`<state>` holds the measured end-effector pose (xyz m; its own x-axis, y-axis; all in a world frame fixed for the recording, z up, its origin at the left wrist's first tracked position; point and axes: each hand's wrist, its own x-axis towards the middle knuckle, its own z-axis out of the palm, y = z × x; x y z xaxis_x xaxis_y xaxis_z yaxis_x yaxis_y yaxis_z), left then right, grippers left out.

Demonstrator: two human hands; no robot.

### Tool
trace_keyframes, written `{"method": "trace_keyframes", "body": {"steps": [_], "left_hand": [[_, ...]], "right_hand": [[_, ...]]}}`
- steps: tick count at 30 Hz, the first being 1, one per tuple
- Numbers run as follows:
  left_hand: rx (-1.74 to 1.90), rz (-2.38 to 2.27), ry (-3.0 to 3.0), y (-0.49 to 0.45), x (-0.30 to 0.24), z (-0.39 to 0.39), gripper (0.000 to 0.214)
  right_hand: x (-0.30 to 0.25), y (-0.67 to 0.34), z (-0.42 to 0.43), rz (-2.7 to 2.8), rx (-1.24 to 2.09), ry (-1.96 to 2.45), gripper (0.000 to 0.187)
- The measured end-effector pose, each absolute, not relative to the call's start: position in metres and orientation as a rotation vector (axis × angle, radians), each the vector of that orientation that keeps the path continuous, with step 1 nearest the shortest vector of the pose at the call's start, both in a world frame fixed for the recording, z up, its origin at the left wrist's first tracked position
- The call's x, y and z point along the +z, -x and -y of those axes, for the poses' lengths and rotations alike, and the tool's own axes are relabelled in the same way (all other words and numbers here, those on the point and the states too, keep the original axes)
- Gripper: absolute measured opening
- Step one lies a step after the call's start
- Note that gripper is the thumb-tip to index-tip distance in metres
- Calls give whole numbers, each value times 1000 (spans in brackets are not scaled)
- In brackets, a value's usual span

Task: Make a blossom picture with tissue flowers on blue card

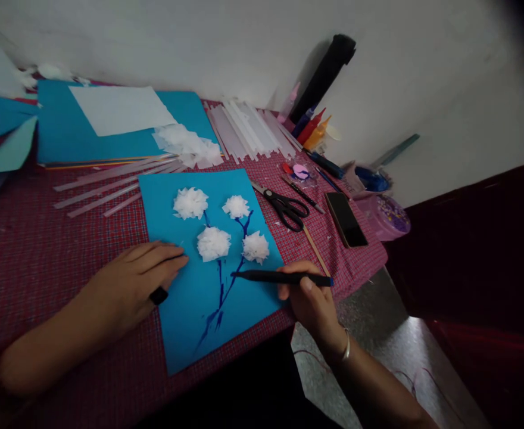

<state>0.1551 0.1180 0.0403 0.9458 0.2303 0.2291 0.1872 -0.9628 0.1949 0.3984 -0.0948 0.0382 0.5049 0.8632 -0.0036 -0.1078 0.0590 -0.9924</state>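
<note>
A blue sheet of paper (186,322) lies on the table with several white crumpled-paper flowers (214,243) on it. Dark blue stems (221,295) are drawn below and between the flowers. My right hand (311,298) grips a black marker pen (284,277), whose tip touches or nearly touches a stem near the sheet's middle. Flat on the sheet's left part rests my left hand (141,274), fingers stretched out and holding nothing; a black ring sits on one finger.
Right of the sheet lie black-handled scissors (289,208), a pencil (304,193) and a phone (346,219). White strips (248,128), glue bottles (313,128) and a pink tub (389,217) stand behind. A blue stack (56,131) carries white paper (121,110). The table edge (369,265) is at right.
</note>
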Motion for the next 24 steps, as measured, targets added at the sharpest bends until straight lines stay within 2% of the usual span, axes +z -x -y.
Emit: {"method": "trace_keyframes", "body": {"steps": [4, 9, 14, 21, 24], "left_hand": [[528, -374, -2842, -153, 54, -119, 14], [547, -275, -2883, -154, 57, -120, 15], [320, -277, -2944, -158, 55, -118, 18], [330, -239, -2984, -159, 53, -120, 17], [302, -273, -2968, -158, 51, -120, 20]], "right_hand": [[37, -399, 95, 746, 833, 1308, 35], [42, -388, 104, 839, 867, 1409, 25], [44, -367, 110, 1036, 682, 1409, 15], [44, -364, 107, 1126, 517, 1466, 6], [48, -362, 104, 1292, 562, 1401, 5]]}}
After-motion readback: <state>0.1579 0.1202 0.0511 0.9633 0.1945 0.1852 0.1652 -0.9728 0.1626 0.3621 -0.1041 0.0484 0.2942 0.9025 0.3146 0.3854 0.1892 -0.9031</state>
